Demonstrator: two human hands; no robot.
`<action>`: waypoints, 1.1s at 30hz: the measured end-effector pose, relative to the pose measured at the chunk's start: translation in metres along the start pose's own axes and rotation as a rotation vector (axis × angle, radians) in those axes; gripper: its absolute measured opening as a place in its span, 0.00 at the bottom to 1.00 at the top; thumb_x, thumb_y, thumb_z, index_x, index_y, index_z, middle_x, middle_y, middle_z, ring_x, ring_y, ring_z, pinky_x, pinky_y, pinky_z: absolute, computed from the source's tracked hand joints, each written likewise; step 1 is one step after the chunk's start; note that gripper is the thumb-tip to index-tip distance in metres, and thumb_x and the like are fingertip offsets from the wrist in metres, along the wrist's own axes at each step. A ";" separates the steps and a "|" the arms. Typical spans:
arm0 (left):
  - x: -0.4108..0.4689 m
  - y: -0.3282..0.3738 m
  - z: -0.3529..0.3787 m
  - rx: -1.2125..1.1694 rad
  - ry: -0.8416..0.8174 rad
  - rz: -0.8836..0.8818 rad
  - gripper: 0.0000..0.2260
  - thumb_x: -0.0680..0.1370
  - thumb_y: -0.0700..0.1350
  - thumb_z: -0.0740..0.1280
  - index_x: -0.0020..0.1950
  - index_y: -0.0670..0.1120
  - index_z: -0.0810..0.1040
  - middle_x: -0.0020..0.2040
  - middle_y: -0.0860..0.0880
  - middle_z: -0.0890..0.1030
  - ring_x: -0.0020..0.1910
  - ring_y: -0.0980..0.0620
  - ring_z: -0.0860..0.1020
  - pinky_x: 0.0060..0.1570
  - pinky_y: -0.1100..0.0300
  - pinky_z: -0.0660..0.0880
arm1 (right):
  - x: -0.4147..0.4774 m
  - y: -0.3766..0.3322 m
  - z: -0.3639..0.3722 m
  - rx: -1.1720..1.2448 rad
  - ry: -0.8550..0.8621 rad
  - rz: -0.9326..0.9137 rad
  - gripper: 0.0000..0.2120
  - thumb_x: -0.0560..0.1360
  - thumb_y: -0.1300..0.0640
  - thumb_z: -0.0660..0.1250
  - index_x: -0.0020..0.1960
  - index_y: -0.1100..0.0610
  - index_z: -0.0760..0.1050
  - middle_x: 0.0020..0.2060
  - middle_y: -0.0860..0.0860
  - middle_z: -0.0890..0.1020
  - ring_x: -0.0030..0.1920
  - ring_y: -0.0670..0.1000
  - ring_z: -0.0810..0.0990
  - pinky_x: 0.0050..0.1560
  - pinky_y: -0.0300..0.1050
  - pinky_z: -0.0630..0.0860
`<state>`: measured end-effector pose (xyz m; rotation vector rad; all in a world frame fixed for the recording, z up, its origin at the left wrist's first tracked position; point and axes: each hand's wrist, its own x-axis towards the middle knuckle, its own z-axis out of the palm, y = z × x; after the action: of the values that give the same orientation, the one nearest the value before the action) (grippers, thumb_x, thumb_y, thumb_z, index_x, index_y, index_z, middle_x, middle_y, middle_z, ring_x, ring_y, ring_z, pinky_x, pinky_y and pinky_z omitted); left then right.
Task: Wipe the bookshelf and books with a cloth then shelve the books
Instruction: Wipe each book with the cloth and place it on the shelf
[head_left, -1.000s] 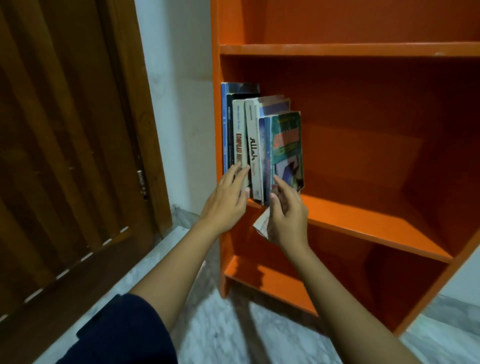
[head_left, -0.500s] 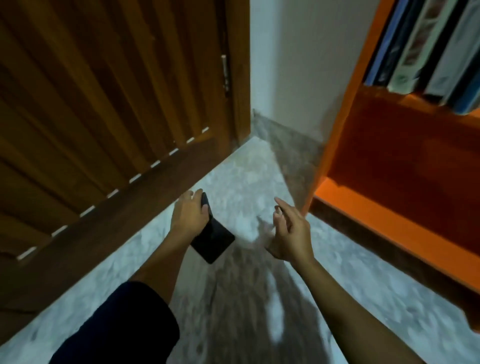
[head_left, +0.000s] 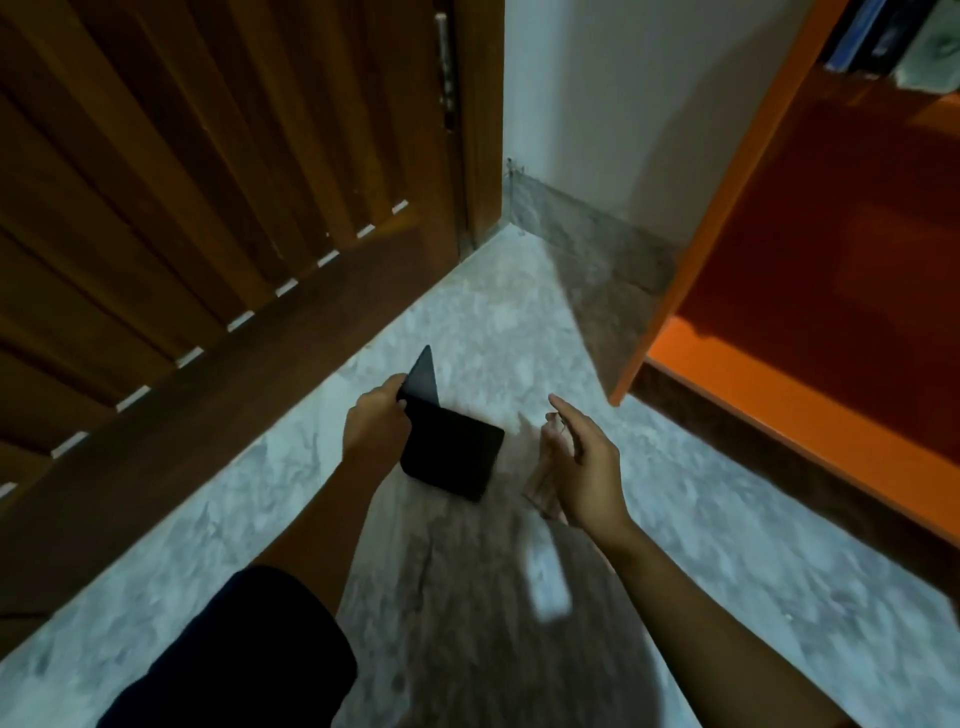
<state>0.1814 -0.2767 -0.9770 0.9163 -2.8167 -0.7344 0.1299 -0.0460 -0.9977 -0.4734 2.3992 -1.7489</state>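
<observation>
From the dark sleeve (head_left: 234, 654) the left hand (head_left: 378, 427) reaches down, fingers curled round the spine edge of a black book (head_left: 451, 453), its cover fanned partly open above the knuckles. The right hand (head_left: 583, 467) hovers beside the book, fingers loose and spread, holding nothing clear. Below lies a marbled floor (head_left: 467, 322); beyond, a wooden door (head_left: 208, 156), a white wall (head_left: 597, 104) and an orange bookshelf (head_left: 753, 395) with books (head_left: 852, 36).

Home room corner, wooden door (head_left: 218, 182), marble floor (head_left: 727, 597), orange bookshelf (head_left: 810, 415)
</observation>
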 end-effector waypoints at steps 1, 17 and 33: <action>-0.005 0.011 -0.002 -0.046 0.018 0.011 0.15 0.79 0.45 0.58 0.65 0.44 0.73 0.54 0.38 0.80 0.54 0.35 0.77 0.52 0.49 0.72 | 0.001 -0.007 -0.006 -0.006 0.016 0.009 0.16 0.79 0.59 0.63 0.66 0.54 0.73 0.59 0.44 0.76 0.61 0.44 0.74 0.62 0.35 0.69; -0.134 0.216 -0.098 -1.200 -0.218 0.172 0.10 0.81 0.38 0.60 0.58 0.48 0.75 0.49 0.51 0.81 0.48 0.55 0.81 0.46 0.59 0.80 | -0.010 -0.150 -0.143 -0.027 0.631 -0.099 0.19 0.80 0.53 0.58 0.69 0.59 0.65 0.64 0.57 0.71 0.65 0.56 0.70 0.63 0.50 0.68; -0.194 0.263 -0.127 -1.425 -0.188 0.218 0.10 0.80 0.40 0.62 0.56 0.52 0.78 0.58 0.47 0.81 0.55 0.50 0.81 0.53 0.49 0.79 | -0.055 -0.188 -0.174 -0.316 0.591 -0.225 0.28 0.78 0.45 0.50 0.74 0.58 0.60 0.72 0.54 0.65 0.74 0.54 0.55 0.71 0.46 0.52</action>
<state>0.2288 -0.0335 -0.7293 0.2330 -1.6053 -2.2724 0.1641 0.0768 -0.7691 -0.2944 3.1741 -1.7945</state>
